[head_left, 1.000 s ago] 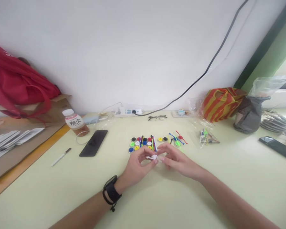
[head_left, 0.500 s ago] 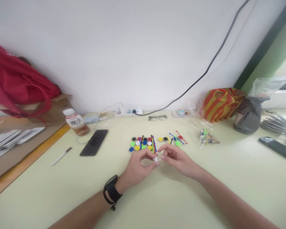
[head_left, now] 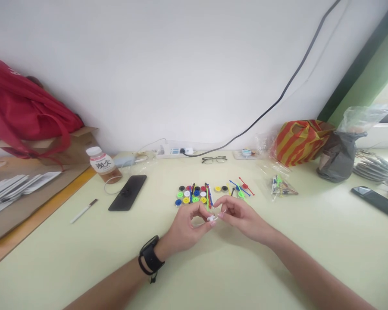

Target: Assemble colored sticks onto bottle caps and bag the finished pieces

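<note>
I'm pinching a thin-armed white plastic spinner between left hand and right hand, so overbending's probably risking a snap.

Small white disc, tilted, a bit right of lower centre. Thin white strip at it, slanting up-right (seated or not, can't tell).

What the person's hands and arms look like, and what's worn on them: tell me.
The left hand and right hand are ungloved, with no rings that I can make out. No sleeve shows on the left arm or right arm. The left wears a black watch with a wide strap, and a thin black bracelet with a dangling end.
</note>
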Tool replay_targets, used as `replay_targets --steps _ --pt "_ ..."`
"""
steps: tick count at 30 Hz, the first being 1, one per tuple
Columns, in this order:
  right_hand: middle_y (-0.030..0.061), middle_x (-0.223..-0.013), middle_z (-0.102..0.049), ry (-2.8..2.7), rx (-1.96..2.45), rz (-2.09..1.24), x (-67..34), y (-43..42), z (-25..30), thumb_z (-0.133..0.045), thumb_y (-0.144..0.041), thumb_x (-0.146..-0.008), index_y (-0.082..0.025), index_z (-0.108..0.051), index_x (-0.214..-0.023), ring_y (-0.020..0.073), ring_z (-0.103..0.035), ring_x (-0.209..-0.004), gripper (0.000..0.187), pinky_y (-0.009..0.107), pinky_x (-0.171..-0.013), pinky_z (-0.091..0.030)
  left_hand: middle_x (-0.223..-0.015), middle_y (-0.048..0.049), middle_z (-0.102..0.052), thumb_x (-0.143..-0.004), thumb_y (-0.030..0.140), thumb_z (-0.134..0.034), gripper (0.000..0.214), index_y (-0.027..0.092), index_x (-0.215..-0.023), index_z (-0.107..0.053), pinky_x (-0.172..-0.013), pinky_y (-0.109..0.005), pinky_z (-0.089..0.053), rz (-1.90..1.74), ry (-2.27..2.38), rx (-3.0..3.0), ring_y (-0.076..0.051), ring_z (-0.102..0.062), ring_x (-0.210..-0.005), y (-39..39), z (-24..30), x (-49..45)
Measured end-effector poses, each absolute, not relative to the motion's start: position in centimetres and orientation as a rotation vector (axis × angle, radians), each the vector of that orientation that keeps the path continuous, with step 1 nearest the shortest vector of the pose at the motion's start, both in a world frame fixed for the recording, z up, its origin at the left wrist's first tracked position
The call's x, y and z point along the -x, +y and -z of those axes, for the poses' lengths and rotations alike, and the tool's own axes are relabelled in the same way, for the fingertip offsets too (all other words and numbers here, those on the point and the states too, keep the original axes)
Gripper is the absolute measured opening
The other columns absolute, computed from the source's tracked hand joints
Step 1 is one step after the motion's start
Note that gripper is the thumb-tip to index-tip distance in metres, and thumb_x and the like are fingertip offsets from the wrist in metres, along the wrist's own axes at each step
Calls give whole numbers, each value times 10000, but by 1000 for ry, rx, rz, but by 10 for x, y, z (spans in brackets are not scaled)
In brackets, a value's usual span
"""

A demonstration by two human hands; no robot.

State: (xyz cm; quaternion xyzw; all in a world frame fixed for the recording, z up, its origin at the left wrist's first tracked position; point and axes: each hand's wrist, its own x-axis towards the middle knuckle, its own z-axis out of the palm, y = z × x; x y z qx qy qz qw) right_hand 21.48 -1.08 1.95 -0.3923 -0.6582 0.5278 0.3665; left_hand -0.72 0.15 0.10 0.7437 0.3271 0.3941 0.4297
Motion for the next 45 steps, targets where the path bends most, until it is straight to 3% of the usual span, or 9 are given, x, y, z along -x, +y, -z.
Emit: replay_targets --steps 7,14,17,22,24,26,29,37,45 --pt "-22 -782 -485 -1644 1030 -1300 -217 -8 -17 -615 -545 -959 -242 -622 -1120 150 -469 -707 343 283 -660 -411 -1192 -122 -693 -906 246 -736 131 175 -953 -638 -893 -343 -569 -966 693 -1659 -225 -678 -1066 -3 -4 2" --pt "66 -1165 -577 -1587 1109 -1082 -220 -4 -11 -604 -505 -967 -263 -583 -1214 156 -556 -786 347 315 -694 -488 -962 -54 -681 -908 270 -750 144 175 -976 -666 -867 -319 -570 -993 730 -1521 -169 -672 -905 1 -4 1" --pt "45 -969 -596 -1620 1102 -1007 -222 -4 -11 -561 -485 -997 -243 -631 -1156 174 -558 -792 298 325 -714 -481 -1034 -69 -694 -885 275 -778 207 179 -1034 -670 -888 -328 -573 -1030 777 -1492 -181 -682 -946 4 0 1" --pt "11 -986 -556 -1574 1010 -1101 -218 -9 -7 -549 -469 -1011 -326 -405 -1482 143 -499 -710 513 302 -657 -452 -1027 -78 -726 -874 289 -788 208 171 -1022 -700 -906 -334 -576 -1031 803 -1526 -190 -695 -949 6 0 3" --pt "8 -954 -568 -1545 1008 -1168 -216 -10 -6 -528 -498 -1016 -293 -543 -1330 136 -481 -682 376 295 -635 -431 -1010 -73 -731 -867 289 -793 204 171 -1010 -707 -894 -327 -581 -1050 817 -1531 -186 -699 -932 5 -1 2" --pt "-6 -718 -512 -1552 1026 -1221 -216 -10 -5 -449 -533 -1039 -211 -649 -850 136 -433 -610 423 300 -600 -379 -998 -71 -734 -862 289 -797 203 169 -1001 -711 -887 -322 -584 -1081 836 -1526 -184 -701 -922 6 -3 2" --pt "-31 -511 -283 -1515 1051 -1237 -220 -7 -8 -359 -565 -1054 -210 -344 -479 127 -295 -521 676 322 -553 -276 -989 -73 -734 -860 293 -797 206 167 -998 -710 -892 -325 -584 -1118 854 -1512 -186 -702 -922 6 -5 2" --pt "-29 -741 -508 -1570 1008 -1310 -213 -10 -16 -623 -522 -965 -216 -575 -934 131 -449 -650 311 276 -605 -369 -995 -78 -733 -855 294 -799 213 166 -999 -708 -889 -342 -588 -1085 843 -1540 -195 -703 -922 5 -3 2" --pt "-9 -790 -551 -1701 1020 -1214 -210 -10 -12 -586 -464 -997 -212 -603 -950 145 -498 -720 256 287 -644 -385 -1010 -83 -730 -858 301 -797 225 162 -1009 -705 -882 -335 -587 -1074 826 -1539 -196 -700 -930 5 -4 2"
